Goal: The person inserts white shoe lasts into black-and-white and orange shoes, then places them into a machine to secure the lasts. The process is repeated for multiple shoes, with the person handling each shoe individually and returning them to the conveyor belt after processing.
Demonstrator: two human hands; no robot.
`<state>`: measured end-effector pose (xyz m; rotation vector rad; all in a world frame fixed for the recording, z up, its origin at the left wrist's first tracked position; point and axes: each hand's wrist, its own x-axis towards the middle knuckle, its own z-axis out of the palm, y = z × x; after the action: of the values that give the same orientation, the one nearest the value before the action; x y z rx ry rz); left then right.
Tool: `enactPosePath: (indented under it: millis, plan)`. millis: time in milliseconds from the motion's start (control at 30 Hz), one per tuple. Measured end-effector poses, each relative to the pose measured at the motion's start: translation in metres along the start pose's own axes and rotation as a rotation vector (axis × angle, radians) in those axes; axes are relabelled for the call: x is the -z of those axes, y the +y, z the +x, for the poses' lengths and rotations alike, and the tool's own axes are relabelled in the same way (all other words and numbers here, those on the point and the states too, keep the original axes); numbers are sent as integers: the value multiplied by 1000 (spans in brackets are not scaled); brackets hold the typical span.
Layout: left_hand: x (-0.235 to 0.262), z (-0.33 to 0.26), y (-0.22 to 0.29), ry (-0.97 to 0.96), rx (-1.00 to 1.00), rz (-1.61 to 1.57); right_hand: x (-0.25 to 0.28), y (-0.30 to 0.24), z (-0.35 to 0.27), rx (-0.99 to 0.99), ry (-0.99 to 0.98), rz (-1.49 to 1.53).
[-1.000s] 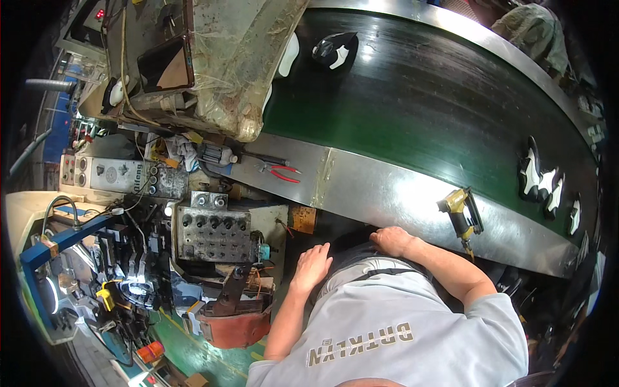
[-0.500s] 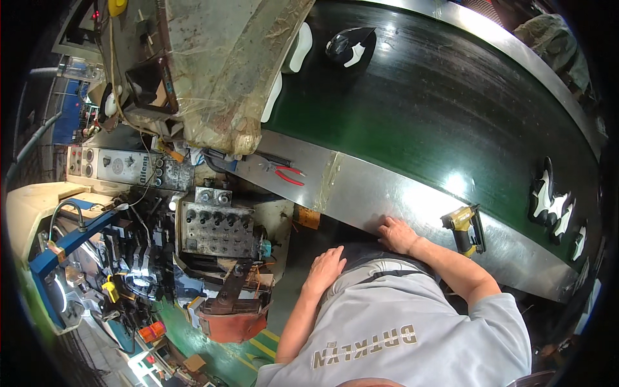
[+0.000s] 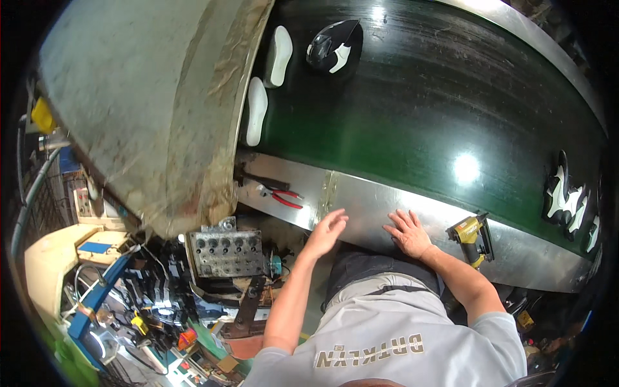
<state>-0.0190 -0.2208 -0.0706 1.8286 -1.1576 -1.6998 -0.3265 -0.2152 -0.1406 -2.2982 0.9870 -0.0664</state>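
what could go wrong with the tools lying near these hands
The yellow-and-black power tool lies near the right hand; a sideways sweep might knock it off the metal ledge.

The red-handled pliers lie loose on that ledge, so the left hand could bump them if it moves further left.

A steel ledge (image 3: 367, 216) borders a dark green conveyor belt (image 3: 419, 116). On the ledge lies a yellow-and-black nail gun (image 3: 471, 240); well to its left, red-handled pliers (image 3: 287, 202). On the belt, black-and-white shoe pieces (image 3: 556, 200) cluster right of the nail gun; far to its upper left lie a black-and-white shoe upper (image 3: 322, 51) and two white soles (image 3: 256, 111).
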Motion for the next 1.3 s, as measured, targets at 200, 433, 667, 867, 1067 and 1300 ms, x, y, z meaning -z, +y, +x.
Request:
enactPosePath:
  millis: [200, 433, 667, 867, 1067, 1300]
  plan:
    - [67, 144, 51, 297, 19, -399, 3, 12, 6, -4, 21, 55]
    - [169, 324, 83, 850, -90, -375, 3, 18, 12, -36, 14, 110]
    - [253, 423, 89, 979, 4, -317, 8, 27, 21, -19, 12, 103]
    - [217, 452, 142, 1144, 161, -356, -2, 31, 21, -40, -13, 56]
    - [238, 462, 131, 974, 55, -91, 3, 34, 22, 1, -34, 48]
    - [160, 424, 136, 909, -25, 220, 3, 25, 23, -29, -45, 86]
